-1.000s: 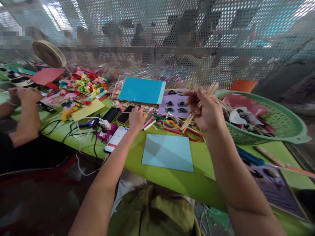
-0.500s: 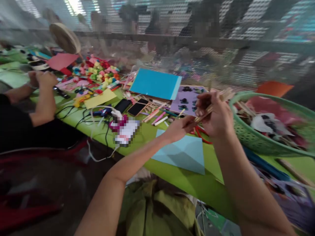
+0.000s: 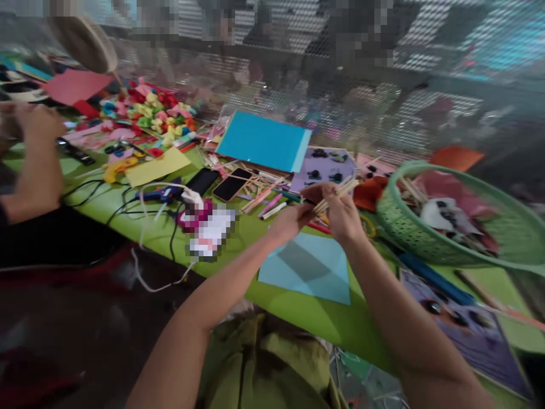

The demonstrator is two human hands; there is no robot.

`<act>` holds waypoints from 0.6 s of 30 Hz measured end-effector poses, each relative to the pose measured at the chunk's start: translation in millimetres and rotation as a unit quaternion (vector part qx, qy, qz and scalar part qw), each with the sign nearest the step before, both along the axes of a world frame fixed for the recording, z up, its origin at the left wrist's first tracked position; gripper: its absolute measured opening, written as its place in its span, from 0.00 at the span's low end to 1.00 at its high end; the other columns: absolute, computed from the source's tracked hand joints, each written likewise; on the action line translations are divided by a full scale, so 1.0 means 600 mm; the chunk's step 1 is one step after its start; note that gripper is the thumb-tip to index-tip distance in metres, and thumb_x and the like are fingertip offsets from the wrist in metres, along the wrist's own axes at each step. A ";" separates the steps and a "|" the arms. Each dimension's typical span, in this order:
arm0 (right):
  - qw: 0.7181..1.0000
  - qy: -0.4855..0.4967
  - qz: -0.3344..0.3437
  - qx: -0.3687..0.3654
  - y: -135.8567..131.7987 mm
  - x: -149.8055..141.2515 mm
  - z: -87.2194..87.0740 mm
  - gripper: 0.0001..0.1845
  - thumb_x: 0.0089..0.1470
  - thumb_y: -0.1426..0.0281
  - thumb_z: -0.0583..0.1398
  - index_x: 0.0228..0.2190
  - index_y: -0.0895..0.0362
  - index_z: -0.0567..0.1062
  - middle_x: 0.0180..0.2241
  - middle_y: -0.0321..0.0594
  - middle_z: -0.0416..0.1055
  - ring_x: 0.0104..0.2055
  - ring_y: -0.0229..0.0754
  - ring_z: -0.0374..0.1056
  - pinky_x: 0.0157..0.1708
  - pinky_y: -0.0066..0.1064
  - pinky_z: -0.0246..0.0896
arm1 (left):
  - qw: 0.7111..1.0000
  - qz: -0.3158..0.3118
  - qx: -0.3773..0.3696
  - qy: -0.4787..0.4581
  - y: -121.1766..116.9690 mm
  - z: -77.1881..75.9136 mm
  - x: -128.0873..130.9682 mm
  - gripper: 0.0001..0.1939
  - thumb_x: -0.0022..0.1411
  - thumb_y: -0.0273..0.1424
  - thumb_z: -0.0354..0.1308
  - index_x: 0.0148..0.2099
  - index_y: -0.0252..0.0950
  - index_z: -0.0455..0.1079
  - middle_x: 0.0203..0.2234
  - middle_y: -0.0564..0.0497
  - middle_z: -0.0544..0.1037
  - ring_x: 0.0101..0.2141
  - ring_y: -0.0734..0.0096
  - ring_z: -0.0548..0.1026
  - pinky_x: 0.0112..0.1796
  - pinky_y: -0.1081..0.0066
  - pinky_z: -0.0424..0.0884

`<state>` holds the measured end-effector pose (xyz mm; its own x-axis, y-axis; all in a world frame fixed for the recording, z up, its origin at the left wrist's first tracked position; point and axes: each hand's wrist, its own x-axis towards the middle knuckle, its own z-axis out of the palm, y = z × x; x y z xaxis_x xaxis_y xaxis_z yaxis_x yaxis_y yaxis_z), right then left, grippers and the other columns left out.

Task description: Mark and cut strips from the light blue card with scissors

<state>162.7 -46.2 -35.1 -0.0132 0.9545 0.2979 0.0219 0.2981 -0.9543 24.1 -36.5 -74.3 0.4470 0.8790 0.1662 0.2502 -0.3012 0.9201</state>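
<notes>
A small bundle of thin wooden sticks [image 3: 346,187] slants between my two hands above the table. My left hand [image 3: 290,221] is closed around the lower end, and my right hand [image 3: 343,217] grips the bundle higher up, its fingers bent over the sticks. Under my hands lies a light blue sheet of paper [image 3: 306,275], with their shadow across it. Just behind them is a purple sheet [image 3: 326,166] with dark shapes on it. Red and orange pieces [image 3: 369,194] lie beside my right hand.
At right stands a green basket [image 3: 392,224] full of scraps. A blue board [image 3: 264,142], phones [image 3: 232,184], pens, a blue glue gun [image 3: 164,193], cables and colourful pompom-like pieces [image 3: 159,113] cover the table's back and left. Another person's hand [image 3: 40,120] is at far left.
My right hand has come down and left, nearer my left hand, with the sticks still held. The view has shifted, and the other person's hands have moved toward the left edge.
</notes>
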 end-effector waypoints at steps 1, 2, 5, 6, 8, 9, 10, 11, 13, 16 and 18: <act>1.000 0.004 -0.001 0.006 0.000 0.001 0.006 0.29 0.54 0.38 0.62 0.29 0.52 0.79 0.34 0.42 0.82 0.42 0.50 0.79 0.44 0.42 0.75 | 1.000 -0.015 0.002 -0.012 0.001 0.004 0.000 0.09 0.67 0.35 0.54 0.39 0.36 0.72 0.32 0.49 0.78 0.35 0.65 0.74 0.36 0.70 0.66; 1.000 0.010 -0.002 0.008 0.000 0.001 0.011 0.29 0.54 0.38 0.61 0.29 0.52 0.79 0.35 0.42 0.82 0.43 0.50 0.79 0.45 0.42 0.75 | 0.999 -0.027 -0.003 -0.032 0.001 0.008 -0.001 0.10 0.68 0.36 0.53 0.38 0.36 0.70 0.31 0.50 0.77 0.35 0.66 0.73 0.36 0.70 0.66; 0.999 0.041 -0.010 0.005 0.004 0.005 0.018 0.28 0.54 0.39 0.62 0.29 0.51 0.79 0.35 0.42 0.82 0.44 0.50 0.78 0.47 0.43 0.74 | 0.995 -0.052 -0.033 -0.079 0.000 0.022 -0.005 0.13 0.69 0.40 0.52 0.35 0.37 0.66 0.26 0.54 0.71 0.31 0.70 0.70 0.34 0.71 0.65; 0.999 0.051 -0.010 -0.001 0.006 0.008 0.018 0.28 0.52 0.39 0.63 0.30 0.52 0.79 0.34 0.42 0.81 0.44 0.50 0.78 0.48 0.43 0.74 | 0.994 -0.053 -0.040 -0.086 0.000 0.025 -0.006 0.13 0.68 0.41 0.52 0.35 0.38 0.66 0.25 0.55 0.69 0.28 0.71 0.68 0.32 0.72 0.63; 0.998 0.064 -0.005 -0.017 0.010 0.012 0.018 0.28 0.49 0.39 0.65 0.31 0.52 0.79 0.34 0.42 0.81 0.44 0.50 0.78 0.48 0.43 0.73 | 0.993 -0.051 -0.049 -0.090 -0.001 0.030 -0.008 0.14 0.69 0.42 0.52 0.35 0.38 0.66 0.23 0.56 0.65 0.25 0.74 0.63 0.29 0.72 0.60; 0.997 0.067 -0.001 -0.025 0.012 0.015 0.018 0.28 0.48 0.39 0.67 0.31 0.52 0.79 0.33 0.41 0.81 0.44 0.50 0.78 0.48 0.43 0.73 | 0.993 -0.048 -0.054 -0.093 -0.001 0.031 -0.008 0.15 0.69 0.43 0.52 0.35 0.38 0.66 0.23 0.57 0.63 0.24 0.74 0.61 0.28 0.72 0.58; 0.997 0.069 0.001 -0.034 0.013 0.017 0.019 0.29 0.46 0.40 0.68 0.33 0.52 0.79 0.33 0.41 0.80 0.43 0.50 0.77 0.47 0.42 0.73 | 0.993 -0.043 -0.058 -0.096 0.000 0.031 -0.009 0.16 0.69 0.44 0.52 0.35 0.38 0.67 0.22 0.57 0.63 0.24 0.74 0.60 0.27 0.73 0.58; 0.997 0.069 0.000 -0.040 0.014 0.020 0.021 0.29 0.45 0.41 0.69 0.34 0.52 0.79 0.33 0.40 0.80 0.42 0.50 0.77 0.45 0.42 0.74 | 0.992 -0.037 -0.063 -0.100 0.001 0.030 -0.010 0.17 0.69 0.45 0.52 0.35 0.38 0.67 0.22 0.57 0.63 0.24 0.74 0.60 0.27 0.73 0.57; 0.997 0.066 -0.015 -0.043 0.014 0.026 0.025 0.29 0.44 0.43 0.71 0.37 0.52 0.80 0.33 0.39 0.80 0.40 0.48 0.76 0.43 0.39 0.73 | 0.992 -0.018 -0.068 -0.104 0.005 0.028 -0.012 0.17 0.69 0.46 0.52 0.34 0.38 0.66 0.22 0.57 0.63 0.24 0.75 0.60 0.26 0.73 0.56; 0.996 0.054 -0.061 -0.022 0.016 0.035 0.030 0.26 0.43 0.45 0.72 0.35 0.51 0.79 0.32 0.35 0.78 0.36 0.42 0.74 0.40 0.35 0.72 | 0.993 0.009 -0.064 -0.095 0.008 0.031 -0.018 0.17 0.69 0.45 0.53 0.34 0.38 0.66 0.23 0.56 0.67 0.23 0.75 0.62 0.26 0.73 0.57; 0.995 0.041 -0.095 -0.005 0.018 0.040 0.030 0.25 0.42 0.46 0.72 0.31 0.52 0.78 0.29 0.34 0.76 0.31 0.39 0.70 0.36 0.32 0.70 | 0.994 0.018 -0.059 -0.089 0.007 0.036 -0.024 0.16 0.69 0.45 0.53 0.35 0.38 0.67 0.24 0.56 0.69 0.24 0.75 0.63 0.26 0.73 0.58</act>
<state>187.0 -35.4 -17.0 0.1917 0.9401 0.2817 -0.0001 0.2871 -0.9579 9.9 -32.1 -52.6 0.3876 0.9118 0.1357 0.0883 -0.1833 0.9791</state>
